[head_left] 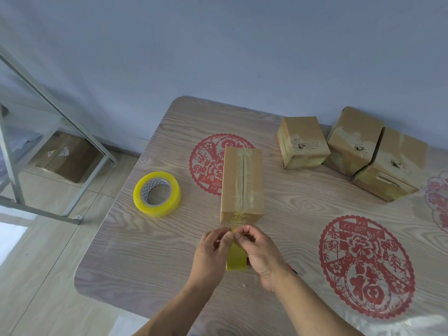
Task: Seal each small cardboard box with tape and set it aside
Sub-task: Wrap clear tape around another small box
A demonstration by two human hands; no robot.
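Observation:
A small cardboard box (pixel 242 183) lies in the middle of the wooden table (pixel 150 241), with tape running along its top seam and over its near end. Just in front of it, my left hand (pixel 213 248) and my right hand (pixel 259 253) meet at the fingertips and pinch a yellow tape roll (pixel 236 259) held on edge between them. A second, larger yellow tape roll (pixel 157 194) lies flat to the left of the box. Three taped boxes (pixel 303 143) (pixel 351 139) (pixel 390 166) stand together at the back right.
Red paper-cut decorations (pixel 366 265) lie under the table's clear cover. A small red object (pixel 292 267) peeks out behind my right wrist. Left of the table stand a metal frame (pixel 72 127) and a cardboard carton (pixel 65 156) on the floor. The wall is close behind.

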